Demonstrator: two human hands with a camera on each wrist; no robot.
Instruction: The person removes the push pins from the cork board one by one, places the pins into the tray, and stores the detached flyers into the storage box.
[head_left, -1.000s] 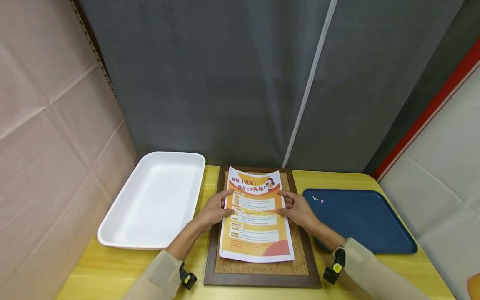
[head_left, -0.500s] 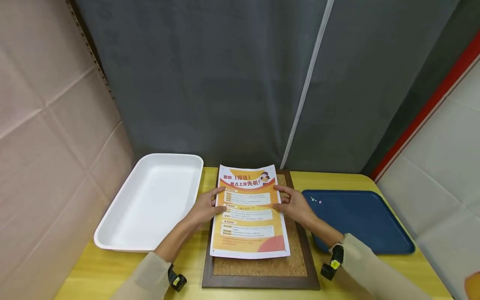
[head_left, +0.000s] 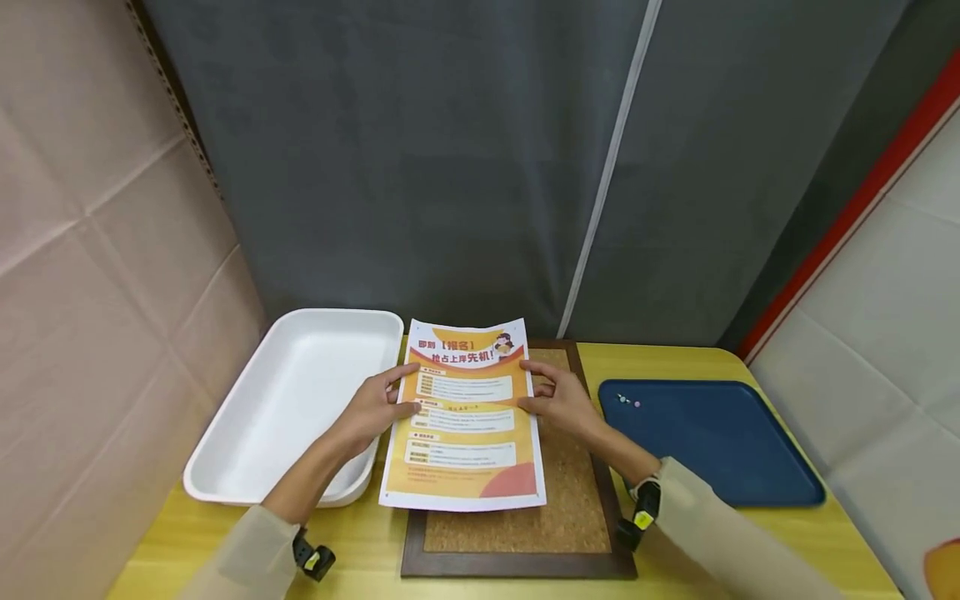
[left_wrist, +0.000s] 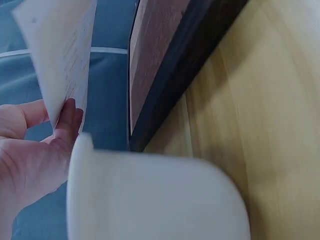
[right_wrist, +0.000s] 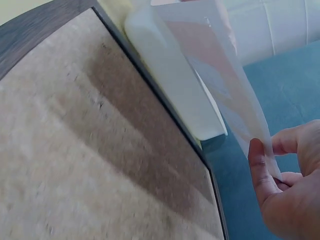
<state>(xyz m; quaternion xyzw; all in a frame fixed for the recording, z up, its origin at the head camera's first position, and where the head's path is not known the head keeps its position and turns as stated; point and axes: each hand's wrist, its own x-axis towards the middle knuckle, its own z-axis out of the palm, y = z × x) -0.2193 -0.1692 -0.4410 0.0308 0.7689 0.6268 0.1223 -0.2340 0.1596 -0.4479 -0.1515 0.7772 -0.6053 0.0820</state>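
An orange and white printed flyer (head_left: 461, 433) is held up off the cork board (head_left: 517, 533), tilted, with its left part past the board's left edge. My left hand (head_left: 372, 408) pinches its left edge between thumb and fingers; the left wrist view shows the sheet (left_wrist: 62, 55) between them. On the opposite edge my right hand (head_left: 558, 400) pinches the paper the same way, above the cork. In the right wrist view the sheet (right_wrist: 220, 70) stands clear of the board (right_wrist: 100, 130), casting a shadow on it.
Left of the board stands a deep white tray (head_left: 300, 400), its right rim close under my left hand. A blue tray (head_left: 720, 442) lies on the right, with a few small pins (head_left: 626, 400) in its corner. Behind the yellow table (head_left: 652, 358) hangs a grey curtain (head_left: 420, 167).
Both hands have carried the flyer leftward and up from over the cork board, toward the white tray. More cork shows on the right. The grip on both edges stays the same.
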